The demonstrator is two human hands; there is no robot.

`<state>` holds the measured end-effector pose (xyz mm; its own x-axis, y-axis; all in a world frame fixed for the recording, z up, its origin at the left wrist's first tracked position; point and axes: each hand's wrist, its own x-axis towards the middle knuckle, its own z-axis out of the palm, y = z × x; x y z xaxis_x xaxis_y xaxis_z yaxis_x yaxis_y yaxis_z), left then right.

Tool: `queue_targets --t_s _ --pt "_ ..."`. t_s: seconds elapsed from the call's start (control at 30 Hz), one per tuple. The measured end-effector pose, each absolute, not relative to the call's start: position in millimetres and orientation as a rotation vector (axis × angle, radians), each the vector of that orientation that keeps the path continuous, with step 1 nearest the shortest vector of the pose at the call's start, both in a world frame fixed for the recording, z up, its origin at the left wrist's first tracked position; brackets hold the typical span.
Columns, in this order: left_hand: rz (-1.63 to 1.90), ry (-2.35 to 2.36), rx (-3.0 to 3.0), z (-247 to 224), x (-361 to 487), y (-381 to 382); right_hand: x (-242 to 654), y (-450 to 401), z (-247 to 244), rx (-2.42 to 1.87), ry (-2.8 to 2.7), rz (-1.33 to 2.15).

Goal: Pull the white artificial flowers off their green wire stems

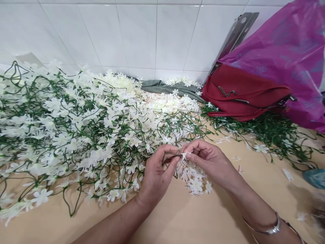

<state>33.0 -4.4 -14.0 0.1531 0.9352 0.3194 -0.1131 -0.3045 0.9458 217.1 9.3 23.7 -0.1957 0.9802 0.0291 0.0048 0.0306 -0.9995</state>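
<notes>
Near the middle of the table, my left hand pinches a thin dark green stem between thumb and fingertips. My right hand meets it there, its thumb and fingers closed on a small white artificial flower at the stem's end. The fingertips partly cover the flower and stem. Just below the hands lies a small heap of loose white flower pieces. To the left spreads a large pile of white artificial flowers on green stems, reaching close to my left hand.
A red bag and a purple plastic bag stand at the back right. Bare green stems lie before them. Loose cream flowers and a grey-green cloth sit along the tiled wall. A blue object shows at the right edge.
</notes>
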Motion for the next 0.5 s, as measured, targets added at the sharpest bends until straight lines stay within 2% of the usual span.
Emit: queue_targets --t_s 0.2,0.37,0.5 --pt "1.561 1.033 1.715 -7 31 -11 228 14 26 -1.189 -1.193 1.203" --pt "1.529 0.970 2.150 1 30 -11 226 9 38 -1.149 -1.048 1.474" --pt "1.576 0.839 2.138 3 29 -7 215 0 45 -1.066 -1.064 1.594"
